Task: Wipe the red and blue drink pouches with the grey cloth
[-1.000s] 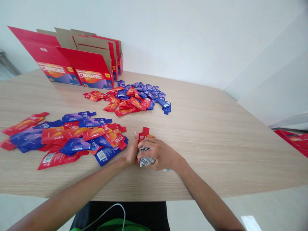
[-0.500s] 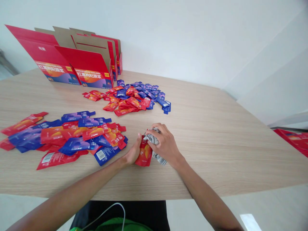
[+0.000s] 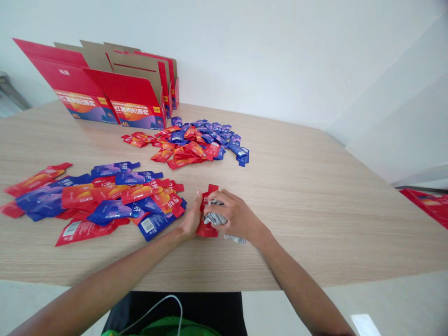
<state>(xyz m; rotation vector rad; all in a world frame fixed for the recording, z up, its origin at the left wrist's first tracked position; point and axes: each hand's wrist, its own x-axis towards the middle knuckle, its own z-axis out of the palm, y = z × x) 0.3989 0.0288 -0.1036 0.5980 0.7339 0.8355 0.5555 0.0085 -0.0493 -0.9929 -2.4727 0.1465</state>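
A red sachet [image 3: 207, 213] lies flat on the wooden table [image 3: 315, 196] in front of me. My left hand [image 3: 192, 219] presses against its left edge, fingers together, holding it in place. My right hand [image 3: 234, 217] is closed on a crumpled grey-and-white cloth [image 3: 216, 218] and rests it on the sachet's middle. A tail of the cloth sticks out under my right wrist.
A spread of red and blue sachets [image 3: 94, 198] lies to the left of my hands. A second pile of sachets [image 3: 196, 142] sits farther back. Open red cartons [image 3: 115, 95] stand at the far left. Another red pack [image 3: 429, 205] shows at the right edge.
My right hand slid the cloth up to the sachet's top end, then back down to its middle. My left hand stayed against the sachet's left edge.
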